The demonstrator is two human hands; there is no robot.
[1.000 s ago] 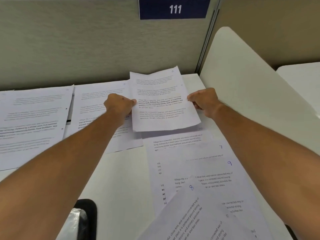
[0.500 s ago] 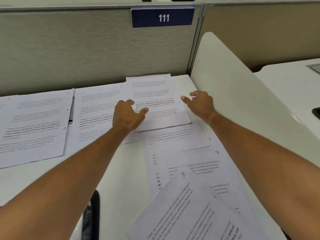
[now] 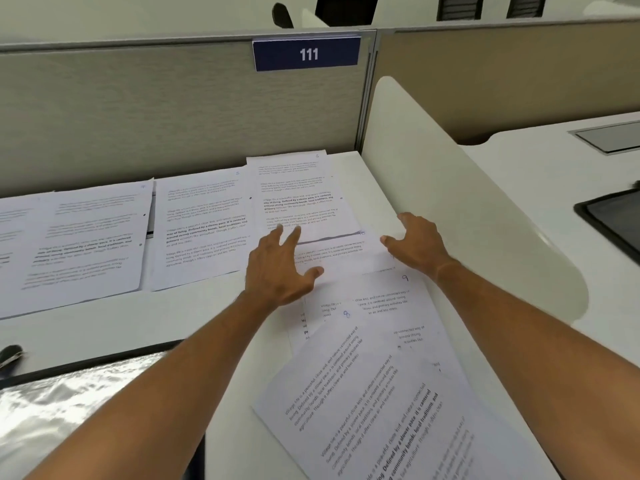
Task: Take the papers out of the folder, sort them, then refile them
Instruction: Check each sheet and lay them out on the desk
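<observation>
Printed sheets lie in a row along the back of the white desk [image 3: 194,317]: one at the left [image 3: 79,244], one in the middle [image 3: 204,226] and one at the back right [image 3: 298,195]. A loose pile of numbered sheets [image 3: 374,375] spreads at the front right. My left hand [image 3: 280,268] hovers with fingers spread over the near edge of the back-right sheet, holding nothing. My right hand [image 3: 419,244] is open beside the pile's top sheet. The folder [image 3: 69,403], black-edged with a shiny clear sleeve, lies at the front left.
A grey partition [image 3: 173,116] with a blue sign "111" [image 3: 306,54] closes the back. A white curved divider [image 3: 433,188] bounds the desk on the right; beyond it is another desk with a dark tablet-like object [image 3: 613,216].
Both hands held the back-right sheet a second ago, laid it flat on the desk, let go and have drawn back toward me. The camera has tilted up.
</observation>
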